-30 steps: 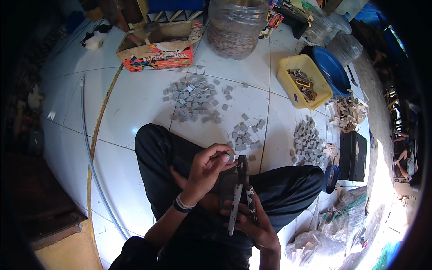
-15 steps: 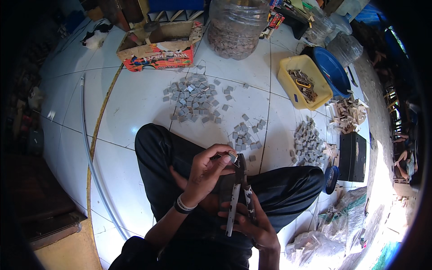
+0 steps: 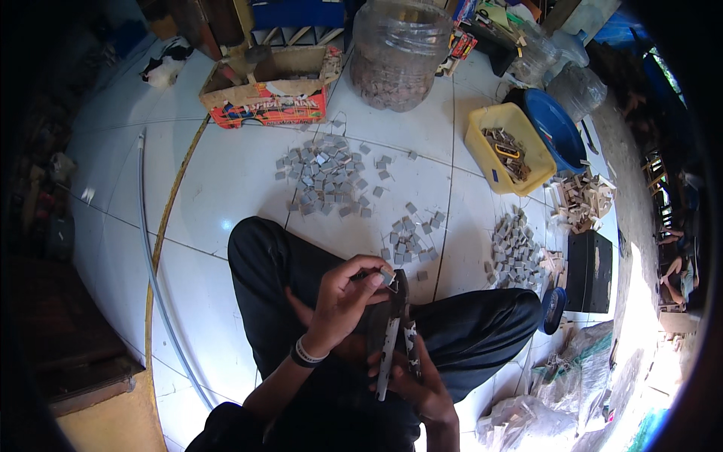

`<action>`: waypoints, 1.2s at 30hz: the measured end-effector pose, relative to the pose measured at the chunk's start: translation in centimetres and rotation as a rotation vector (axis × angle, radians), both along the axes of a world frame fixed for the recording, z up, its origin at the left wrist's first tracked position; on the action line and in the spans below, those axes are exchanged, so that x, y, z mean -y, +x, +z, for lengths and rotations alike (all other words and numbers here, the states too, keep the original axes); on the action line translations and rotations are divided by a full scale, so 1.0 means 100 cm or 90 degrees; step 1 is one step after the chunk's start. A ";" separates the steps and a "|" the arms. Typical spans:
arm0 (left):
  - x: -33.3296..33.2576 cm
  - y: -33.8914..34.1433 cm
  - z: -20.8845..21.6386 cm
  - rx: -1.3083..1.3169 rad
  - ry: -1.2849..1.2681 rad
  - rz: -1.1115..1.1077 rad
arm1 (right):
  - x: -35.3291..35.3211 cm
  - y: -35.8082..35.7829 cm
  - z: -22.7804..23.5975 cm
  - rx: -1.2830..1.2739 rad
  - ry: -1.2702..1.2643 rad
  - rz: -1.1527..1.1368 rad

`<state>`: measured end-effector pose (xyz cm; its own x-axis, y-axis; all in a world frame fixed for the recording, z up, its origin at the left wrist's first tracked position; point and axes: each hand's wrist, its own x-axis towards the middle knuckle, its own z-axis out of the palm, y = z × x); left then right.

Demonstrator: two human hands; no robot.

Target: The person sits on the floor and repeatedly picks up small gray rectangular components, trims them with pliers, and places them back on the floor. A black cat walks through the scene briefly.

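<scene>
My left hand (image 3: 339,305) pinches a small grey square block (image 3: 388,277) between thumb and fingertips; a thin wire sticks out of it. Wrapped around the dark, paint-chipped handles of a pair of pincers (image 3: 400,301) is my right hand (image 3: 422,388). The pincers' jaws are up against the block's wire; whether they grip it is too small to tell. Both hands are over my crossed legs. Beyond them on the floor lie a large heap of similar grey blocks (image 3: 327,177) and a smaller cluster (image 3: 407,242).
Another pile of grey blocks (image 3: 516,248) lies by my right knee, near wood scraps (image 3: 584,197) and a black box (image 3: 590,271). Farther back stand a yellow tub (image 3: 482,147), a blue basin (image 3: 576,143), a clear plastic container (image 3: 399,53) and a cardboard box (image 3: 263,113).
The whole scene sits slightly lower in the picture. My hands keep nearly the same hold, and the pincers' handles look a little closer together.
</scene>
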<state>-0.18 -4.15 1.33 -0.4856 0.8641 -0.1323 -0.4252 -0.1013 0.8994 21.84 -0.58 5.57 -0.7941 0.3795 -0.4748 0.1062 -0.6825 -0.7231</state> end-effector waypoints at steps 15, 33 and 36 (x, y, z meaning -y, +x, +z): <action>0.002 -0.007 -0.043 -0.094 0.007 0.005 | 0.016 0.006 -0.061 0.288 0.304 0.057; -0.083 -0.038 -0.169 -0.282 -0.137 0.152 | -0.014 0.033 -0.048 0.197 0.000 -0.202; -0.109 -0.017 -0.177 -0.653 -0.163 0.076 | -0.020 0.034 -0.056 0.173 -0.048 -0.214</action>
<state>-1.89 6.72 -16.39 -0.5479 0.8078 0.2175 0.5482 0.1503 0.8227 25.26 1.44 0.00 -0.4754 0.5514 -0.6855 0.0484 -0.7616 -0.6462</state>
